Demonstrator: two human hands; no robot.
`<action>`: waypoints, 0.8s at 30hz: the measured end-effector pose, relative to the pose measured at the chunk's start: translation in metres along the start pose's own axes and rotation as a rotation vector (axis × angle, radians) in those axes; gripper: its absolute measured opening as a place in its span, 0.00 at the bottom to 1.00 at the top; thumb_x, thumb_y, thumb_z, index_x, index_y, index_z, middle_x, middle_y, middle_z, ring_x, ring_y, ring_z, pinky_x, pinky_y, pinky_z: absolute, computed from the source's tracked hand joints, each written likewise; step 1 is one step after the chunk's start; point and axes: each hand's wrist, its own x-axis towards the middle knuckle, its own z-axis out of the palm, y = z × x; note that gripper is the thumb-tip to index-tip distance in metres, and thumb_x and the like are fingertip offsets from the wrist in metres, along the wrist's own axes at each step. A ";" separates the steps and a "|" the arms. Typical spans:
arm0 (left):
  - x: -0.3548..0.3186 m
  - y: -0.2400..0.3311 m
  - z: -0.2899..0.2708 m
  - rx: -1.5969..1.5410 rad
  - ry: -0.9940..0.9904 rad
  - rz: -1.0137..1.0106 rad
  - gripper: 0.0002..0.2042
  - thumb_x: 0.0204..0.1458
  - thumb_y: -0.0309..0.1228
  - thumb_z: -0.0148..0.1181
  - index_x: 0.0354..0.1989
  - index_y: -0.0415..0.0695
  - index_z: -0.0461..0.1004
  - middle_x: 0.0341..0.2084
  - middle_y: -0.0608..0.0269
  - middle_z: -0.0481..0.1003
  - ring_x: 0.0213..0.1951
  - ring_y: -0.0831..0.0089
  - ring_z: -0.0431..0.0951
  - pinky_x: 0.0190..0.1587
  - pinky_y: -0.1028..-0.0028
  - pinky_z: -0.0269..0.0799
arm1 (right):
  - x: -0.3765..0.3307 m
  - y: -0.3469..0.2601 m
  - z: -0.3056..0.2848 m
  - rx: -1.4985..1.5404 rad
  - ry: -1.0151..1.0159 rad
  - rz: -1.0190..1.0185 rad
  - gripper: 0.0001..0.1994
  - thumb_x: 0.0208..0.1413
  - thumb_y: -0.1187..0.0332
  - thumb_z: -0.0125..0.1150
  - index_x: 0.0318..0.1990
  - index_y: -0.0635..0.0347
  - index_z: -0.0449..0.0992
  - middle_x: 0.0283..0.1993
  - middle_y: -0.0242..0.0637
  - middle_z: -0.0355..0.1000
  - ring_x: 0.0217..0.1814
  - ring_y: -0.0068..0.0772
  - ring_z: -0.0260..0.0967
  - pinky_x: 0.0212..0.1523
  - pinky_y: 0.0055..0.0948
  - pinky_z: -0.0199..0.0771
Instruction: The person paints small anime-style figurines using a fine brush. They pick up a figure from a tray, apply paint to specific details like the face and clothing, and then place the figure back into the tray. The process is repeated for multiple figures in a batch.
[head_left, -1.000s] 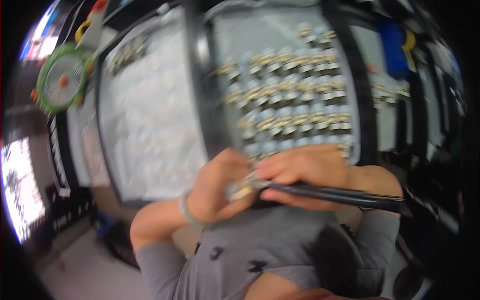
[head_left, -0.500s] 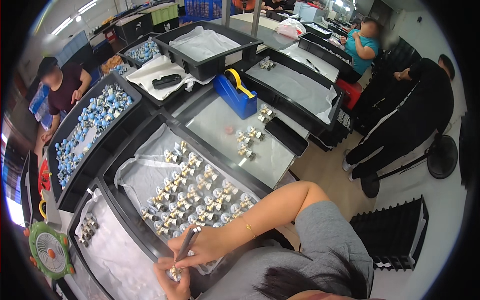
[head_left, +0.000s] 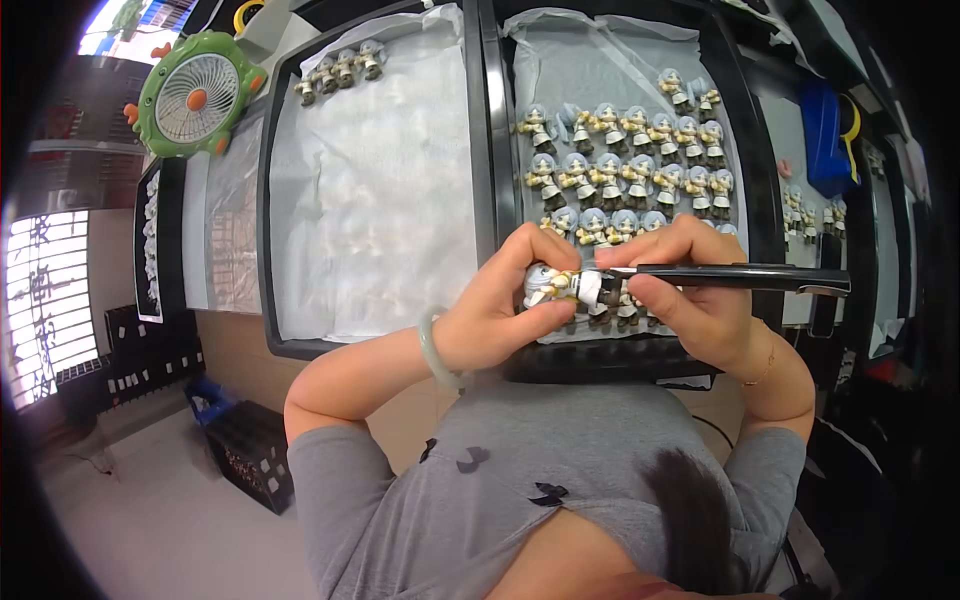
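Note:
My left hand (head_left: 490, 300) is closed around a small figurine (head_left: 588, 288) with pale hair, a white outfit and dark legs, its head toward the palm. Between the fingers of my right hand (head_left: 705, 305) is a slim black pen (head_left: 745, 278), lying almost level. The pen's tip points left and meets or nearly meets the figurine's body; contact is too small to tell. Both hands are over the near part of a black tray (head_left: 757, 190), where rows of similar figurines (head_left: 608, 178) lie on white lining. My hands hide some of the nearest ones.
To the left, a second lined black tray (head_left: 268, 230) holds several figurines (head_left: 345, 68) in its far left corner. A green fan (head_left: 195, 95) stands beyond it. At right are a blue tape dispenser (head_left: 825, 140) and more figurines. A black crate (head_left: 250, 455) sits low at left.
The view has swung from the room to straight down over the trays. My left hand still holds the figurine and my right the pen, which now lies flatter.

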 end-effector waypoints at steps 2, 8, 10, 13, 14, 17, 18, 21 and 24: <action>-0.005 0.002 0.001 -0.013 0.033 -0.016 0.13 0.45 0.21 0.54 0.38 0.40 0.59 0.35 0.62 0.63 0.39 0.77 0.63 0.44 0.76 0.59 | 0.003 0.001 0.002 0.003 -0.053 0.014 0.06 0.48 0.72 0.59 0.28 0.64 0.69 0.33 0.41 0.74 0.25 0.20 0.70 0.26 0.18 0.68; -0.001 0.005 0.002 0.054 0.010 0.016 0.12 0.45 0.19 0.50 0.38 0.41 0.58 0.36 0.61 0.64 0.38 0.75 0.64 0.44 0.77 0.57 | 0.002 0.002 0.002 -0.085 -0.081 -0.005 0.07 0.47 0.72 0.60 0.27 0.63 0.68 0.31 0.41 0.74 0.24 0.22 0.70 0.24 0.19 0.67; 0.000 0.004 0.002 0.077 0.010 0.035 0.12 0.45 0.19 0.51 0.38 0.41 0.59 0.35 0.61 0.64 0.38 0.75 0.64 0.43 0.77 0.58 | 0.002 0.003 0.003 -0.106 -0.077 -0.022 0.07 0.46 0.72 0.61 0.26 0.63 0.68 0.31 0.41 0.74 0.24 0.24 0.71 0.24 0.20 0.68; 0.000 0.002 0.001 0.092 0.016 0.063 0.12 0.45 0.20 0.53 0.38 0.40 0.59 0.34 0.61 0.64 0.36 0.75 0.64 0.41 0.77 0.60 | 0.004 -0.001 0.004 -0.136 -0.085 -0.025 0.07 0.45 0.72 0.62 0.26 0.63 0.68 0.30 0.41 0.74 0.25 0.26 0.72 0.25 0.22 0.69; 0.000 0.003 0.001 0.083 0.014 0.058 0.12 0.45 0.20 0.53 0.38 0.40 0.59 0.34 0.60 0.64 0.36 0.75 0.64 0.41 0.76 0.60 | 0.004 -0.001 0.005 -0.146 -0.089 -0.022 0.07 0.45 0.72 0.62 0.26 0.63 0.69 0.30 0.41 0.74 0.26 0.27 0.72 0.25 0.22 0.69; 0.000 0.004 0.001 0.093 0.018 0.060 0.12 0.45 0.19 0.52 0.38 0.40 0.60 0.34 0.60 0.64 0.37 0.75 0.64 0.41 0.76 0.60 | 0.004 0.001 0.006 -0.203 -0.069 -0.065 0.07 0.43 0.73 0.63 0.26 0.63 0.69 0.29 0.41 0.73 0.26 0.29 0.72 0.25 0.21 0.70; 0.000 0.004 0.002 0.102 0.021 0.064 0.12 0.45 0.19 0.52 0.37 0.39 0.60 0.34 0.60 0.64 0.37 0.75 0.64 0.41 0.76 0.60 | 0.004 0.002 0.007 -0.211 -0.061 -0.074 0.07 0.43 0.73 0.63 0.26 0.63 0.69 0.29 0.41 0.73 0.26 0.30 0.72 0.25 0.21 0.70; -0.001 0.004 0.002 0.100 0.029 0.077 0.12 0.45 0.19 0.52 0.37 0.39 0.60 0.34 0.60 0.64 0.37 0.74 0.64 0.42 0.76 0.60 | 0.003 0.002 0.009 -0.229 -0.050 -0.083 0.07 0.43 0.74 0.63 0.26 0.63 0.70 0.29 0.41 0.74 0.26 0.30 0.72 0.25 0.21 0.70; -0.001 0.005 0.001 0.104 0.028 0.085 0.12 0.45 0.20 0.53 0.37 0.39 0.60 0.33 0.61 0.64 0.37 0.75 0.64 0.41 0.77 0.60 | 0.003 -0.001 0.008 -0.207 -0.072 -0.038 0.06 0.43 0.74 0.62 0.26 0.64 0.69 0.30 0.42 0.74 0.27 0.28 0.73 0.26 0.20 0.70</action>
